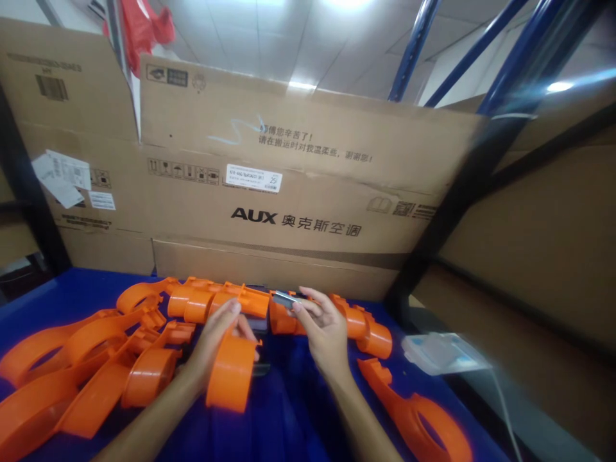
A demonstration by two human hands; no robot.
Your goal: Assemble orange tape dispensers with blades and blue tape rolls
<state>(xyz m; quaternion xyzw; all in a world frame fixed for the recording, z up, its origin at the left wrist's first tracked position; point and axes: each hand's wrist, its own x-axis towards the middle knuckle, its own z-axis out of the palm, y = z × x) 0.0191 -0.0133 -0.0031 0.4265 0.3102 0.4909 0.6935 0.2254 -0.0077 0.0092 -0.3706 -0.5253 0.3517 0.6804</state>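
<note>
While left hand (216,346) grips orange plastic housing (231,372), glossy, curved, right hand (323,327) pinches small grey part (283,299)

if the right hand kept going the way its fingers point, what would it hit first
Probably the left hand: the right hand points up-left with a small grey piece at its fingertips, beside the left thumb and orange part. Depth is unclear.

Two hands (226,340) worked among roughly ten orange plastic housings (96,359); two large cardboard boxes (298,192) stood behind, one clear plastic bag (443,351) alongside.
</note>
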